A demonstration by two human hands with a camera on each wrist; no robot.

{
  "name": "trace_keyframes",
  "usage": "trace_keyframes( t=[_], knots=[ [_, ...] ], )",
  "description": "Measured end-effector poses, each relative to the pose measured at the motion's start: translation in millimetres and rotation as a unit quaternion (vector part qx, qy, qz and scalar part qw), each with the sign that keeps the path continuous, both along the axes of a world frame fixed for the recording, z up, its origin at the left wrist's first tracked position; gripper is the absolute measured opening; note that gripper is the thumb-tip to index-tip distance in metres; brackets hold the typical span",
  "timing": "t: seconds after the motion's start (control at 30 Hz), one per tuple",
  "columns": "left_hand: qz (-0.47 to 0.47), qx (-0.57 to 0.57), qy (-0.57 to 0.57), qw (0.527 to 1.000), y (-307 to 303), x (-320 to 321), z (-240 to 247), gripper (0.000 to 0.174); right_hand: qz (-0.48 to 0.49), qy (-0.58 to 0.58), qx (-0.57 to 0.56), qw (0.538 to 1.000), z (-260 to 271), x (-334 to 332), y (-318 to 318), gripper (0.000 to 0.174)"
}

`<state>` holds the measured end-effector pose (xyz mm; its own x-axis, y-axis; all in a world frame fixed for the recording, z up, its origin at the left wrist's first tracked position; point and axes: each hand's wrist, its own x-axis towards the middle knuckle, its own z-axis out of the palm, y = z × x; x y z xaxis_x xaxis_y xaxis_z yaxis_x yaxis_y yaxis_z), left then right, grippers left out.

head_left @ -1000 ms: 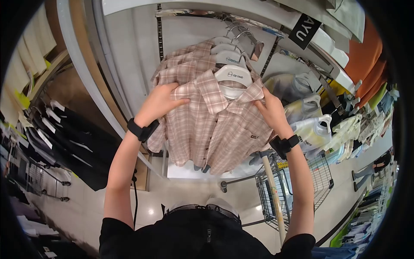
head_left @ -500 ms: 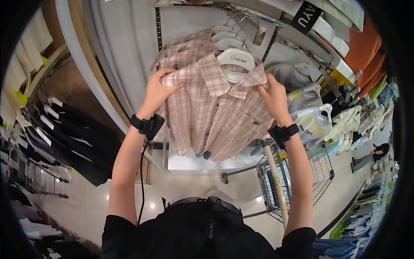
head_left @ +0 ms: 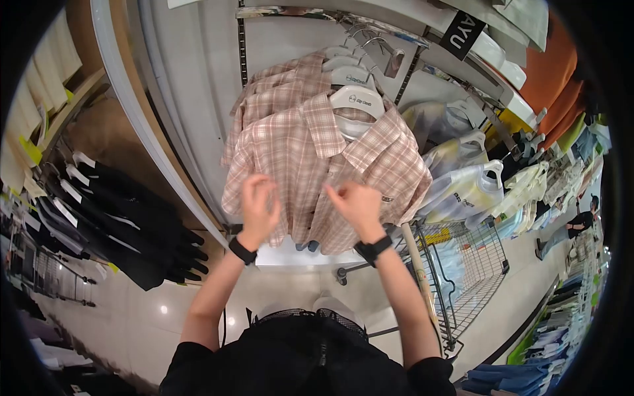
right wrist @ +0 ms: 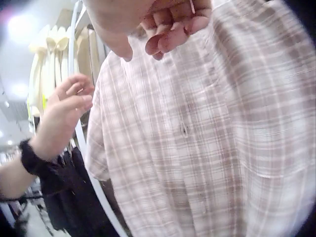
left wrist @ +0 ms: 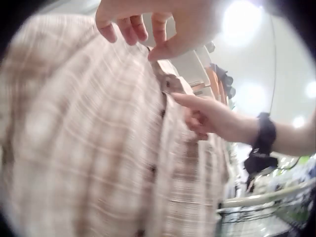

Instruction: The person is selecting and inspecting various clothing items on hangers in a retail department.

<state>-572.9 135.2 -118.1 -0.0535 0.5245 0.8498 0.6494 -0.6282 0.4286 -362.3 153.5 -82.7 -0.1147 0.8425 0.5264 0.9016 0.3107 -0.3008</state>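
A pink-beige plaid shirt hangs at the front of the rail on a white hanger, its collar spread and a small dark label at the chest. In front of its left part is the left hand, fingers loosely bent, holding nothing. The right hand is over the button line, fingers curled and thumb extended toward the placket. The left wrist view shows the right hand close beside the shirt front; whether it touches the cloth cannot be told. In the right wrist view the left hand stands beside the sleeve.
More plaid shirts hang behind. Tie-dye shirts hang at the right, above a wire cart with a pale handle. Black garments hang at the left beside a white upright frame. A person stands in the right aisle.
Both hands have let go of the shirt's shoulders and moved down and inward in front of it. The shirt hangs freely from its hanger, its right-hand shoulder and sleeve now spread out.
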Motion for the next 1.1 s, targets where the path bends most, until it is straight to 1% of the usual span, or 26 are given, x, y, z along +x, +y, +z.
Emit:
trace_keyframes(
  t=[0.03,0.1,0.13,0.2,0.23,0.27,0.3,0.33,0.37,0.4,0.43,0.47,0.5,0.53,0.57,0.6,0.67,0.7,0.73,0.77,0.83,0.9,0.93,1.0,1.03,1.1],
  knots=[
    [-0.055,-0.049,0.018,0.997,-6,11,-3,0.027,0.000,-0.001,-0.001,1.000,-6,-8,6,0.031],
    [-0.147,-0.111,0.000,0.983,-6,27,-14,0.026,-0.048,0.019,0.079,0.996,-8,-21,26,0.035],
    [-0.143,-0.107,0.003,0.984,-4,28,-15,0.026,-0.044,0.022,0.083,0.995,-8,-21,31,0.035],
    [-0.192,-0.142,0.054,0.970,1,26,-14,0.025,-0.099,0.023,0.074,0.992,-6,-11,38,0.027],
    [-0.203,-0.165,0.079,0.962,4,22,-14,0.025,-0.077,0.039,0.075,0.993,-9,-1,37,0.026],
    [-0.200,-0.160,0.078,0.963,8,22,-15,0.025,-0.053,0.052,0.079,0.994,-10,7,32,0.025],
    [-0.193,-0.180,0.071,0.962,11,25,-17,0.028,-0.032,0.047,0.092,0.994,-12,14,22,0.016],
    [-0.187,-0.203,0.062,0.959,12,29,-19,0.032,-0.031,0.043,0.094,0.994,-12,16,10,0.016],
    [-0.188,-0.201,0.059,0.960,13,37,-16,0.032,0.009,0.096,0.130,0.987,-10,17,-1,0.013],
    [-0.122,-0.159,0.046,0.979,14,49,-13,0.036,0.047,0.149,0.164,0.974,-10,19,-8,0.012],
    [-0.057,-0.119,0.034,0.991,14,61,-12,0.041,0.061,0.175,0.162,0.969,-19,21,-9,0.009],
    [-0.062,-0.123,0.034,0.990,18,74,-16,0.041,0.075,0.200,0.161,0.964,-23,21,-12,0.006],
    [-0.022,-0.078,0.052,0.995,26,86,-23,0.044,0.083,0.309,0.064,0.945,-25,21,-18,0.005],
    [0.017,-0.030,0.070,0.997,32,97,-25,0.047,0.089,0.412,-0.030,0.906,-22,19,-25,0.007],
    [0.036,-0.024,0.042,0.998,38,104,-21,0.041,0.110,0.453,-0.039,0.884,-19,19,-30,0.011],
    [0.027,-0.025,0.042,0.998,45,105,-17,0.041,0.101,0.453,-0.036,0.885,-15,21,-33,0.011],
    [0.046,-0.141,-0.034,0.988,56,91,-16,0.033,0.099,0.472,-0.034,0.875,-6,26,-38,0.010],
    [0.046,-0.122,-0.011,0.991,57,78,-21,0.030,0.093,0.470,-0.034,0.877,-2,35,-40,0.010],
    [0.049,-0.099,0.013,0.994,59,61,-25,0.028,0.090,0.239,0.071,0.964,3,49,-38,0.014],
    [0.046,-0.087,0.044,0.994,58,44,-24,0.030,0.082,-0.008,0.170,0.982,9,62,-36,0.018],
    [0.046,-0.085,0.080,0.992,42,14,-23,0.031,0.062,-0.119,0.158,0.978,24,83,-32,0.029],
    [0.023,-0.135,0.080,0.987,24,-14,-12,0.035,0.012,-0.112,0.156,0.981,39,88,-30,0.036],
    [0.026,-0.139,0.082,0.987,18,-30,-8,0.035,0.015,-0.110,0.153,0.982,43,92,-28,0.036],
    [-0.015,-0.179,0.051,0.982,5,-57,-5,0.035,-0.028,-0.149,0.159,0.976,47,97,-25,0.038],
    [-0.011,-0.182,0.052,0.982,0,-67,-5,0.035,-0.024,-0.146,0.157,0.976,44,99,-22,0.038],
    [-0.015,-0.220,-0.006,0.975,-7,-79,-5,0.031,-0.039,-0.083,0.193,0.977,36,101,-16,0.022]
  ],
)
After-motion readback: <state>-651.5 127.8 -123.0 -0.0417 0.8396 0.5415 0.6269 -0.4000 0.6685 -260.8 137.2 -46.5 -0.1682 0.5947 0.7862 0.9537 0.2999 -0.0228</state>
